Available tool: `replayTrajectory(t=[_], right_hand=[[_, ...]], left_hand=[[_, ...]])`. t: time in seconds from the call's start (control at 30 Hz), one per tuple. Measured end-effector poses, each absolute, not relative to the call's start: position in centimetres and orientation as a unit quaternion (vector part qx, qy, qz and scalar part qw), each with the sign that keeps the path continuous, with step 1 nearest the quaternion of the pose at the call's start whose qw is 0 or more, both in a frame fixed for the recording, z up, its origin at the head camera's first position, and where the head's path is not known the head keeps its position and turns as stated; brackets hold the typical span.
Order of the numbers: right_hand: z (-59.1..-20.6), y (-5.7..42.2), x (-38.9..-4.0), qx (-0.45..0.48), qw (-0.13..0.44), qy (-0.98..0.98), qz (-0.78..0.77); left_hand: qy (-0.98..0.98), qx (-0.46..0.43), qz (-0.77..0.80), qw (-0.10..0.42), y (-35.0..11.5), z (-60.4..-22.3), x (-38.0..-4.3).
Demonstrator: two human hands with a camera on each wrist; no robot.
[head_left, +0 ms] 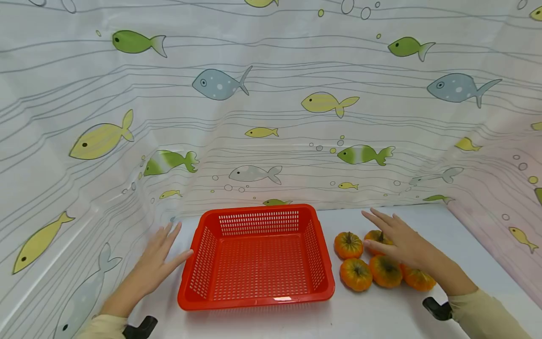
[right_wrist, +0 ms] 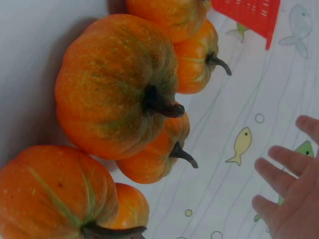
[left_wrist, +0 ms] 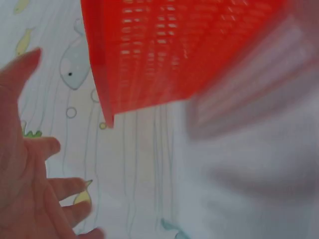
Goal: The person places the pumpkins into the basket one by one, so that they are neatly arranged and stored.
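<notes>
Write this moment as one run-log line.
left hand: holds nothing, near red basket | right hand: holds nothing, near pumpkins | pumpkins: right of basket

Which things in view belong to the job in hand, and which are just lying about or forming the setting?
Probably the job:
Red perforated plastic basket, near the left hand
Orange pumpkins, near the right hand

Probably just setting:
Fish-print sheet
White tabletop

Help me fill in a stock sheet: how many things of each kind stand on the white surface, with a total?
Orange pumpkins: 6 (the right hand blocks part of the group in the head view; the right wrist view shows six)
Red basket: 1
Total: 7
</notes>
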State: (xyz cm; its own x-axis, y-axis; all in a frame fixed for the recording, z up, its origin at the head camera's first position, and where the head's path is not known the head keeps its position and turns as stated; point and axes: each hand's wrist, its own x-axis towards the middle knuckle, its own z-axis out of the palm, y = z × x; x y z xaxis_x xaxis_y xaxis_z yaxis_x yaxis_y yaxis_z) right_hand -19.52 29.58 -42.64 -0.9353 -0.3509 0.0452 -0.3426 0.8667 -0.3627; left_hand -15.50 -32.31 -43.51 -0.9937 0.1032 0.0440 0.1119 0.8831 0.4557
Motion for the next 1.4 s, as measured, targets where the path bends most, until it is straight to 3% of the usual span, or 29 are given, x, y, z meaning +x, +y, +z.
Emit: replayTrajectory(t=[0.37, 0.73, 1.4], right_hand=[[-43.6, 29.3, -21.6, -0.186, 0.040, 0.951, -0.244], [-46.0, 28.1, -23.2, -0.204, 0.084, 0.937, -0.271], [-47.5, 27.0, -24.0, -0.187, 0.111, 0.942, -0.254]], left_hand=[[-0.884, -0.004, -0.464, -0.054, -30.6, -45.0, -17.4], [-0.790, 0.052, -0.610, -0.043, -30.2, -47.7, -17.7], [-0.736, 0.068, -0.673, -0.027, -29.8, -49.2, -17.2]])
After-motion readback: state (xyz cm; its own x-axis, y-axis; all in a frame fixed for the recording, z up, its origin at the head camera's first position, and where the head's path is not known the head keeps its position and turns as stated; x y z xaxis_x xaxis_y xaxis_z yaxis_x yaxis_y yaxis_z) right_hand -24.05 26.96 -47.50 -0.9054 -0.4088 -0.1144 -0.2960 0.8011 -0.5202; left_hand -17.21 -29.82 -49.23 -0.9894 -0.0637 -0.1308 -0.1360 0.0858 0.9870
